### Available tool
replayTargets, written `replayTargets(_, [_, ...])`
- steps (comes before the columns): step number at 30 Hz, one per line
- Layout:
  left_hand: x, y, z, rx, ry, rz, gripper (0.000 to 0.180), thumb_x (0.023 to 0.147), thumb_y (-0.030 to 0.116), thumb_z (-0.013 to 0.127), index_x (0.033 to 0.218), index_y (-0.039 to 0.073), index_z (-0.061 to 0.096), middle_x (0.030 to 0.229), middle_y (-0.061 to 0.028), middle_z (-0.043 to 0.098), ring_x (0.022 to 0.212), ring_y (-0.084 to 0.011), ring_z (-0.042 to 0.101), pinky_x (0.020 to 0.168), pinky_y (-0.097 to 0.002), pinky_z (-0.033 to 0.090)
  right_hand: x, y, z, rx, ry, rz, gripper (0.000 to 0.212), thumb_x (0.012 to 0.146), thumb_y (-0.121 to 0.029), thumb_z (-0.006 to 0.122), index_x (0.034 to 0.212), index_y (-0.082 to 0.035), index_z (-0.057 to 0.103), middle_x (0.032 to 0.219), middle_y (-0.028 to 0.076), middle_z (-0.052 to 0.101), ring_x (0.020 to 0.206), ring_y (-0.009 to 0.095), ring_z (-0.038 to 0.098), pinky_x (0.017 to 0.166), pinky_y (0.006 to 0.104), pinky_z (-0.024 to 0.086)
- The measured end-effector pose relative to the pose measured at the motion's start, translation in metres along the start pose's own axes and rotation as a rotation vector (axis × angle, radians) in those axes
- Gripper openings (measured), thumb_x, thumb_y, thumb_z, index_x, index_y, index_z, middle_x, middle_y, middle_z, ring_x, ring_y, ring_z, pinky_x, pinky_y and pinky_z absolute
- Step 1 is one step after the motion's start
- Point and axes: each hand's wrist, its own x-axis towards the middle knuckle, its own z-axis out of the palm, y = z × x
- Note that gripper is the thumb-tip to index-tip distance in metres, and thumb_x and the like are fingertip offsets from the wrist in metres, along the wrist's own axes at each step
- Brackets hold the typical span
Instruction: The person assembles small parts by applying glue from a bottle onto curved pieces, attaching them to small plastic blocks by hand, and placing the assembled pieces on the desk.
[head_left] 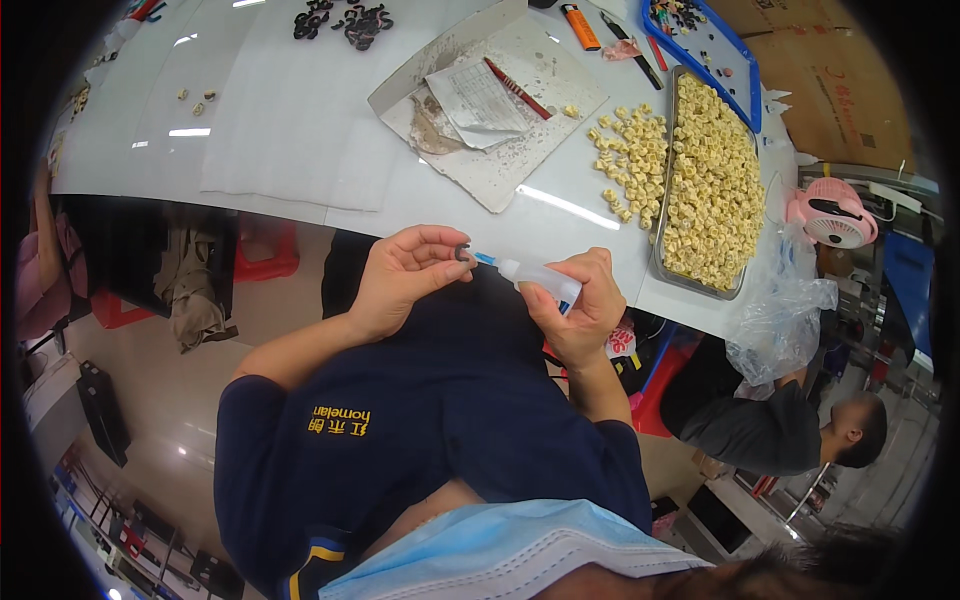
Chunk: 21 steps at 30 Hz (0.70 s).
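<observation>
My left hand point(405, 278) pinches a small dark C-shaped piece point(462, 252) between thumb and fingertips, just below the edge of the white table point(290, 130). My right hand point(585, 305) grips a small white squeeze bottle point(545, 278) lying nearly level. Its blue nozzle point(486, 260) points left and touches the dark piece. Both hands are held close together over my dark blue shirt.
A metal tray point(695, 285) heaped with small yellowish cubes stands at the right, with loose cubes point(635, 150) beside it. Cardboard with paper and a red pen point(515, 88), an orange lighter point(579, 26), a blue tray point(742, 60), black parts point(345, 20), a pink fan point(830, 212). Another person point(790, 425) sits lower right.
</observation>
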Motion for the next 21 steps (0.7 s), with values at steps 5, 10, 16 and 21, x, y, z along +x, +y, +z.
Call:
replayTargets(5, [0.0001, 0.0012, 0.0005, 0.007, 0.003, -0.001, 0.029, 0.083, -0.003, 0.061, 0.111, -0.004, 0.053, 0.097, -0.0122, 0.063, 0.088, -0.0153, 0.062, 0.081, -0.0251, 0.05, 0.0007, 0.0006, 0.0, -0.005, -0.012, -0.014, 0.028, 0.06, -0.014, 0.08, 0.076, -0.006, 0.058, 0.067, 0.005, 0.055, 0.057, 0.022, 0.046, 0.059, 0.0305, 0.037])
replayTargets(10, [0.0005, -0.0003, 0.0015, 0.007, 0.01, -0.008, 0.029, 0.083, -0.003, 0.061, 0.111, -0.004, 0.053, 0.097, -0.0122, 0.063, 0.087, -0.0154, 0.062, 0.081, -0.0251, 0.05, -0.0007, 0.0012, -0.0028, -0.017, 0.009, -0.001, 0.029, 0.06, -0.014, 0.08, 0.076, -0.006, 0.058, 0.066, 0.005, 0.055, 0.057, 0.022, 0.046, 0.058, 0.0306, 0.037])
replayTargets(16, [0.0014, -0.0006, 0.0036, 0.034, 0.019, -0.005, 0.029, 0.083, 0.0, 0.062, 0.111, -0.002, 0.055, 0.094, -0.01, 0.065, 0.083, -0.0144, 0.062, 0.074, -0.0226, 0.048, -0.0033, 0.0015, -0.0059, 0.0, 0.014, 0.024, 0.028, 0.059, -0.013, 0.08, 0.076, -0.006, 0.058, 0.067, 0.005, 0.055, 0.058, 0.022, 0.046, 0.057, 0.0305, 0.037])
replayTargets(21, [0.0008, 0.001, 0.0043, 0.029, 0.021, -0.023, 0.03, 0.082, -0.002, 0.062, 0.111, -0.004, 0.054, 0.096, -0.0118, 0.063, 0.086, -0.0153, 0.062, 0.079, -0.024, 0.05, -0.003, 0.0036, -0.0049, 0.005, 0.016, 0.026, 0.028, 0.059, -0.012, 0.08, 0.076, -0.007, 0.058, 0.067, 0.004, 0.055, 0.058, 0.022, 0.046, 0.058, 0.0301, 0.038])
